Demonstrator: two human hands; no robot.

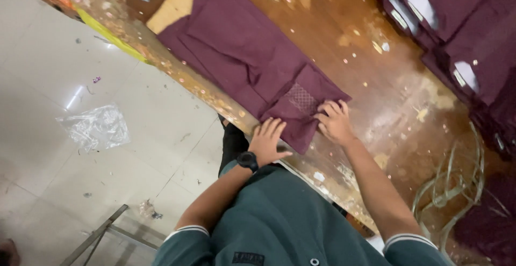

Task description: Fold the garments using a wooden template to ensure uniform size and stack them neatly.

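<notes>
A maroon garment (242,56) lies folded lengthwise on a worn wooden table (376,83), its near end doubled over with a small patterned patch showing. My left hand (269,139), with a black watch on the wrist, presses flat on the near corner of the fabric at the table's edge. My right hand (334,121) rests with spread fingers on the folded end just right of the patch. Neither hand holds anything; both lie on the cloth.
Stacks of folded maroon garments (457,29) with white tags stand at the table's far right. A loop of pale strapping (451,185) lies near the right edge. A crumpled clear plastic bag (97,127) lies on the tiled floor, with a metal frame (102,234) lower left.
</notes>
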